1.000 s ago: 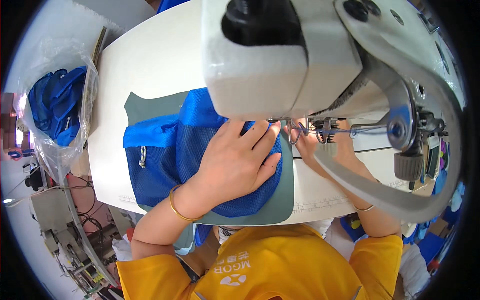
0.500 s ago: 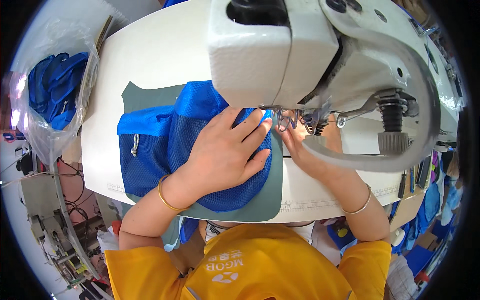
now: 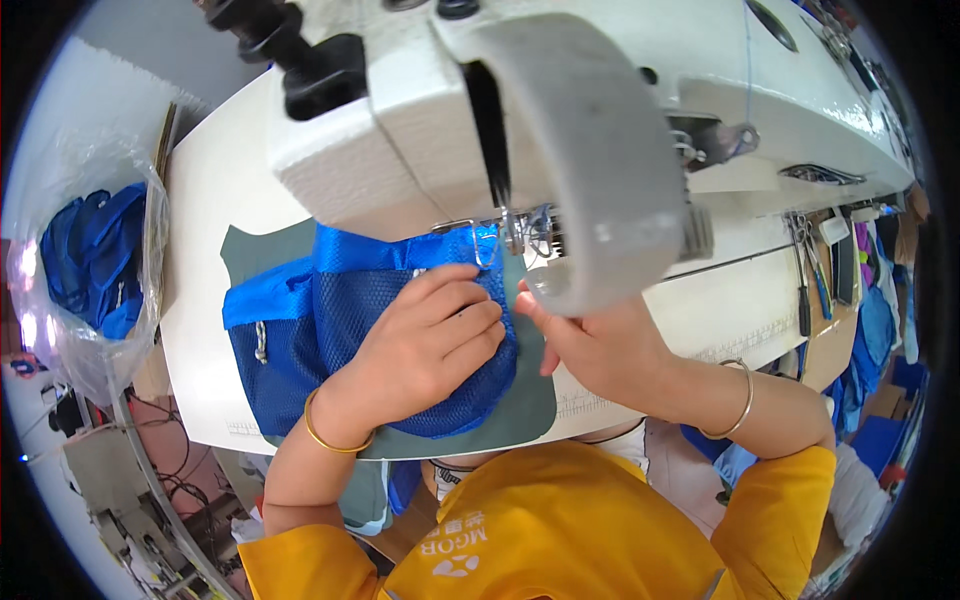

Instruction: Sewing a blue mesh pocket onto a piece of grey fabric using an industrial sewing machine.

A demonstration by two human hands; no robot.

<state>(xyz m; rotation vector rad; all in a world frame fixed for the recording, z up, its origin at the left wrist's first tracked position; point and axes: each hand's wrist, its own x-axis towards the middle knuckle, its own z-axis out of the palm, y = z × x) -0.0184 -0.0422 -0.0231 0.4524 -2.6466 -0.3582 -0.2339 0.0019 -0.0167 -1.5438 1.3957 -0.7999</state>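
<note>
A blue mesh bag [image 3: 345, 285] with a smooth blue top band lies on the sewing table, the band's right end at the presser foot [image 3: 510, 238] of a white sewing machine [image 3: 380, 165]. My left hand [image 3: 425, 345] rests on the mesh with bent fingers gathered on it, just below the band. My right hand [image 3: 605, 350] is at the bag's right edge, fingers curled; the machine's grey curved guard [image 3: 610, 190] covers part of it. Whether it pinches anything is hidden. To the left, another blue mesh section [image 3: 275, 375] carries a pale cord end.
A dark green sheet [image 3: 535, 410] lies beneath the bag. Beyond the table's left edge hangs a clear plastic sack [image 3: 150, 260] of blue mesh pieces. Scissors [image 3: 800, 240] and other hand tools lie at the right end, near hanging blue cloth [image 3: 870, 330].
The view has shifted and turned. My left fingers have drawn back from the presser foot and curled. My right hand has come out from behind the needle area toward me.
</note>
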